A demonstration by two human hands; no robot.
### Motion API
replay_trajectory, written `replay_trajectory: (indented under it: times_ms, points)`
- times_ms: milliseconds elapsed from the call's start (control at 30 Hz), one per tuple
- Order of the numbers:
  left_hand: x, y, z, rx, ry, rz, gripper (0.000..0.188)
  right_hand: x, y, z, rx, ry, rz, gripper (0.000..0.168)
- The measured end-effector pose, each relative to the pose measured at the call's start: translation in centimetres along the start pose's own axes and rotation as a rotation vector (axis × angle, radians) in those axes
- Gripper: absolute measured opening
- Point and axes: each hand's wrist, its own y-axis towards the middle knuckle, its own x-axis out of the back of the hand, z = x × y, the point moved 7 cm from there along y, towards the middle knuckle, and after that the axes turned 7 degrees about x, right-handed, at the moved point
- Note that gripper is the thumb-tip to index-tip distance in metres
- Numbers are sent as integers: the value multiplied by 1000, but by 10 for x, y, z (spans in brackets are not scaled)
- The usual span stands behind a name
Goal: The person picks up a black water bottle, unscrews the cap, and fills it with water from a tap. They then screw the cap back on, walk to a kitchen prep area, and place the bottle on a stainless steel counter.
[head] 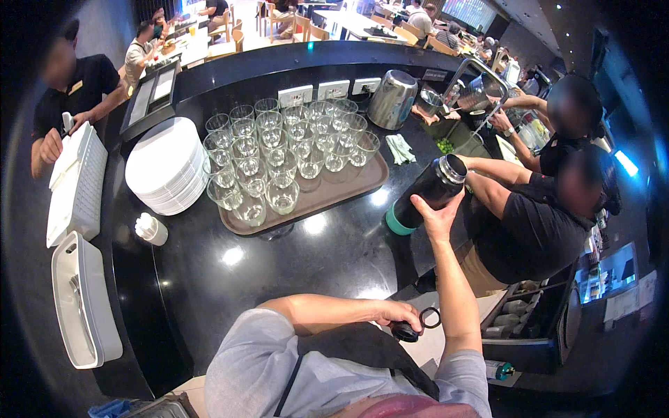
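Note:
My right hand (439, 211) grips a black insulated flask (426, 185) around its body. The flask leans to the right, its steel neck uncapped; a teal sleeve (400, 221) covers its base. I cannot tell whether that base touches the counter. Close to my waist, my left hand (400, 315) holds a black screw lid (405, 331) with a carry loop (430, 317). Ahead of me on the black counter (313, 266), a brown tray (308, 201) carries several rows of clear drinking glasses (282, 193).
A stack of white plates (167, 162), a cup of white items (151, 230) and a grey cutlery bin (83, 308) stand left. Behind the glasses are a steel jug (393, 99) and a folded cloth (400, 149). Co-workers (528, 224) are close on the right; another person (76, 94) stands left.

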Motion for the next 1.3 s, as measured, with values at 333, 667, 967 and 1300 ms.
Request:
replay_trajectory:
  times_ms: [333,667,967,1300]
  points:
    - [4,-72,-65,-338,-170,377,61,2,-10,2,-10,39,-32,123]
    - [143,-147,-139,-1106,-719,170,71,-5,-43,-17,-72,-33,-68,124]
    - [156,-131,-127,-906,-439,147,76,-18,-58,-42,-135,17,-79,110]
    - [134,-141,-144,-966,-492,163,50,-22,-42,-40,-187,160,-40,117]
